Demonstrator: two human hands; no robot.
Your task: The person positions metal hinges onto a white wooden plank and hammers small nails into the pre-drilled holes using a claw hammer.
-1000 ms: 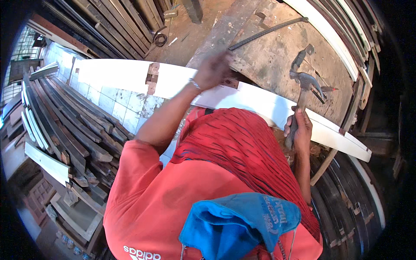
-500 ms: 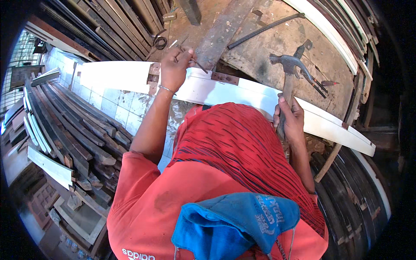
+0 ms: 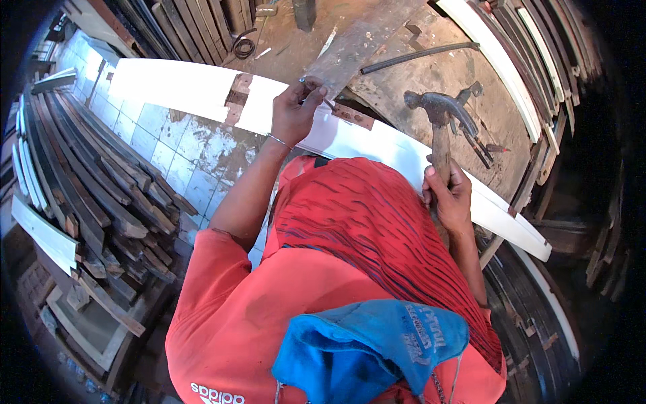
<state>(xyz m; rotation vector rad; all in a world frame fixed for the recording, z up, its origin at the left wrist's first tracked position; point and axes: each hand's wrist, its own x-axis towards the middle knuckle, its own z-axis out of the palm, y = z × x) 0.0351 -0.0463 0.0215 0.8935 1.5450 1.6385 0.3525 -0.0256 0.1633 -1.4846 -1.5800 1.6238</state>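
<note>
My left hand point(image 3: 296, 108) is closed round a thin dark metal rod point(image 3: 330, 104), its tip near a brown patch point(image 3: 353, 116) on the edge of a long white-painted board point(image 3: 377, 145). What shape the rod's working end has is too small to tell. In my right hand point(image 3: 449, 195) is a hammer point(image 3: 441, 145), gripped by its wooden handle, with its head raised over the far side of the board. Beyond the hammer head, a pair of pincers point(image 3: 476, 145) with dark handles lies on the worn wooden surface.
A dark bar point(image 3: 420, 58) lies on the wooden surface, and a black coil point(image 3: 243, 47) sits at the far left. Stacked timber strips point(image 3: 101, 175) crowd the left. More long boards point(image 3: 538, 60) lean at the upper right. Dark lengths point(image 3: 518, 316) lie at the lower right.
The view has shifted, and the white board's left end sits higher in it. My left hand has come a little right with the rod. The right hand still grips the hammer.
</note>
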